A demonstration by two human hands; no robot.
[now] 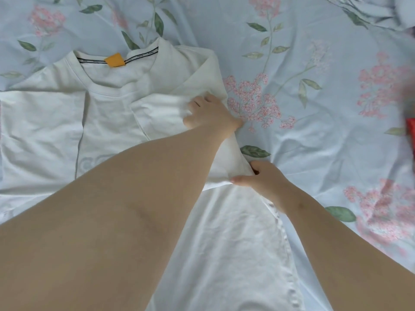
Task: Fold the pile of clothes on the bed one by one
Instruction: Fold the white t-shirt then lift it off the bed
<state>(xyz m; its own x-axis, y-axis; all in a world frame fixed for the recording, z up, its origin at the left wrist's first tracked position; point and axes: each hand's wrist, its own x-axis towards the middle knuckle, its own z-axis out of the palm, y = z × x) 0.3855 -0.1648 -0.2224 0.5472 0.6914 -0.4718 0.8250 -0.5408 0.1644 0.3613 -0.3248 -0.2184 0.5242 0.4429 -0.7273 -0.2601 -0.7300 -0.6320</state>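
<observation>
— Where's the shirt?
— The white T-shirt lies flat on the floral-sheeted bed, collar away, orange label showing, 1 sleeve folded in over the chest.
— And the 2 hands?
— The left hand curls its fingers into that folded sleeve. The right hand pinches the shirt's side edge nearer the hem. A red thing sits at the bed's far edge.

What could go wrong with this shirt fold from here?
The fabric is bunched between the left hand and the right hand, so the fold line along the white T-shirt may set crooked. Both hands grip only one side. The other sleeve lies loose on the floral bedsheet, so a pull could drag the collar askew.
</observation>
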